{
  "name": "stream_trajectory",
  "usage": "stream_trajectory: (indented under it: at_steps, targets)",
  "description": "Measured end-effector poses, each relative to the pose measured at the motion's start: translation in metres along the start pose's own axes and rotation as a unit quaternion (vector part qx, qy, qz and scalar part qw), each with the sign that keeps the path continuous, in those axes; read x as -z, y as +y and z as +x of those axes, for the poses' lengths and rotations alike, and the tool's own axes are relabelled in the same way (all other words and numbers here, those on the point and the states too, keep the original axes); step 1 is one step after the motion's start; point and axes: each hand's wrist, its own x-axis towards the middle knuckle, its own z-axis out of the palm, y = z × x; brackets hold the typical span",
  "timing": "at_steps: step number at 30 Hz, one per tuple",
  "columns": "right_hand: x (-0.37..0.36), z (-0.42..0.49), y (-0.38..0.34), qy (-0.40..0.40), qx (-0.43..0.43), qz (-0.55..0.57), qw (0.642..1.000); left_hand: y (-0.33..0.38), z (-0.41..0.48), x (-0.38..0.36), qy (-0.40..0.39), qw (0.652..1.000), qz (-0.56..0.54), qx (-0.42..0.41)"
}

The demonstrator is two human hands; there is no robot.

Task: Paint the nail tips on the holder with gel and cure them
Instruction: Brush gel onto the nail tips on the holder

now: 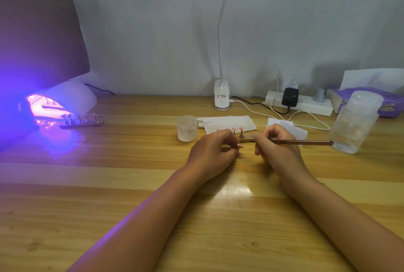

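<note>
Both my forearms lie on the wooden desk (pixel 109 184), hands meeting mid-desk. My left hand (pixel 213 151) is curled shut, fingertips pinching a pink nail tip (pixel 240 145) that shows just past them. My right hand (pixel 276 149) is closed in a pen grip around a brown brush (pixel 306 142); its handle runs out to the right past my knuckles, and the bristle end, pointing toward my left fingers, is hidden behind them. Just beyond my fingertips sits the nail tip holder (pixel 246 140), a few pink tips (pixel 241 128) upright on stands along it, partly covered by my left hand. Behind those, white paper (pixel 229 123); beyond my left knuckles, a small frosted jar (pixel 187 128). Right of the brush end stands a clear plastic bottle (pixel 355 122). Far off my left hand the curing lamp (pixel 65 100) glows violet, a second holder (pixel 82 122) with tips at its mouth. Well beyond my fingers: clip desk lamp (pixel 222 97), power strip (pixel 306 103), purple tissue pack (pixel 389 101)
</note>
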Motion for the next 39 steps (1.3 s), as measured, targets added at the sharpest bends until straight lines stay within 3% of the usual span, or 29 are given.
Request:
stream_trajectory:
  at_steps: [7, 24, 39]
  targets:
    - [-0.0005, -0.0031, -0.0021, -0.041, 0.009, -0.015, 0.999, 0.0006, 0.0, -0.0002, 0.001, 1.0, 0.0, 0.004]
    - [-0.0014, -0.0006, 0.003, -0.015, 0.013, -0.067, 0.998, 0.0014, -0.0002, 0.0001, -0.004, 1.0, -0.009, 0.014]
    - [-0.0022, -0.0021, -0.0019, 0.008, 0.003, -0.019, 1.0, 0.0017, -0.001, 0.0003, -0.007, 1.0, -0.015, 0.019]
